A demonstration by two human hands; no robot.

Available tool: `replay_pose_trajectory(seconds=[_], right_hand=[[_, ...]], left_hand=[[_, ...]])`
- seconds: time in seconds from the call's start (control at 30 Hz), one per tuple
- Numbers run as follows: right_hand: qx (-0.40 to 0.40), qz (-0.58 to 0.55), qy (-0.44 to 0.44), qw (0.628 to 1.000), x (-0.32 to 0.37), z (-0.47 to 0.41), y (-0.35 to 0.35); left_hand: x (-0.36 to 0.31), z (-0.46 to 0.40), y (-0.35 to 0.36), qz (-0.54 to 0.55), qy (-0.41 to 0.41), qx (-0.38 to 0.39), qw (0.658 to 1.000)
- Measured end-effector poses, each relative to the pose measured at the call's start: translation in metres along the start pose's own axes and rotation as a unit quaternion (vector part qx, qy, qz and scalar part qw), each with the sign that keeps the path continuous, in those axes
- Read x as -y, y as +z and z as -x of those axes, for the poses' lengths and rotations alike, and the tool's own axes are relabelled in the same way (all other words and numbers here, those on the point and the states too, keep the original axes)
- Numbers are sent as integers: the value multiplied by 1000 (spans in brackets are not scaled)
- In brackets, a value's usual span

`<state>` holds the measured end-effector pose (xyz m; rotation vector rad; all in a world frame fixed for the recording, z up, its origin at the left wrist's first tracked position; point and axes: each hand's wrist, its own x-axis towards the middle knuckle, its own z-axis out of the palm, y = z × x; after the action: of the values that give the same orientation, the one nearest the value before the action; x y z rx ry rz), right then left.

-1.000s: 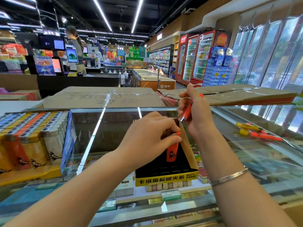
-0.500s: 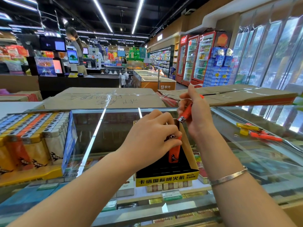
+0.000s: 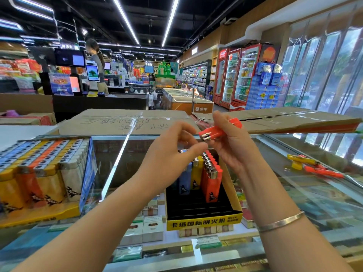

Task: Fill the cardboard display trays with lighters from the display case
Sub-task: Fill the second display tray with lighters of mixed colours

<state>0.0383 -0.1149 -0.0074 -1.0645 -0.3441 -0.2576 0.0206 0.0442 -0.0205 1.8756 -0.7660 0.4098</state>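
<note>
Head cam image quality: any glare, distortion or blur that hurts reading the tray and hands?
Head view: ceiling strip lights reflect as bright streaks on the glass counter, partly veiling the stock under it. Wide-angle bending curves the ceiling lights and the glass doors at right. Both hands and the yellow tray are sharp; the loose lighters at right are softer.

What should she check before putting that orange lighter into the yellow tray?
1. Lighter held in right hand: ok.
2. Left hand free to take it: ok, fingers near its metal end, holding nothing.
3. Tray has empty slots: ok, front rows bare.
4. Orange column to join: ok, upright.
5. Tray steady on glass counter: cannot tell.
6. More loose lighters ready: ok, on the right.
</note>
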Motion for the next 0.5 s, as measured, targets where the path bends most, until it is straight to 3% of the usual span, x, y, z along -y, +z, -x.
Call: replay_pose_trajectory(seconds=[0.13, 0.3, 0.4, 0.5], right_hand=[[111, 30, 3, 993, -1, 4, 5], [138, 39, -5, 990, -2, 4, 5], [116, 59, -5, 992, -1, 2, 2], [6, 97, -28, 995, -1, -4, -6]], left_hand=[[-3, -2, -5, 104, -64, -4, 993], [-2, -5, -12, 212, -116, -55, 969], [-5, -6, -15, 259, -111, -99, 954], [-11, -5, -19, 217, -54, -129, 966]])
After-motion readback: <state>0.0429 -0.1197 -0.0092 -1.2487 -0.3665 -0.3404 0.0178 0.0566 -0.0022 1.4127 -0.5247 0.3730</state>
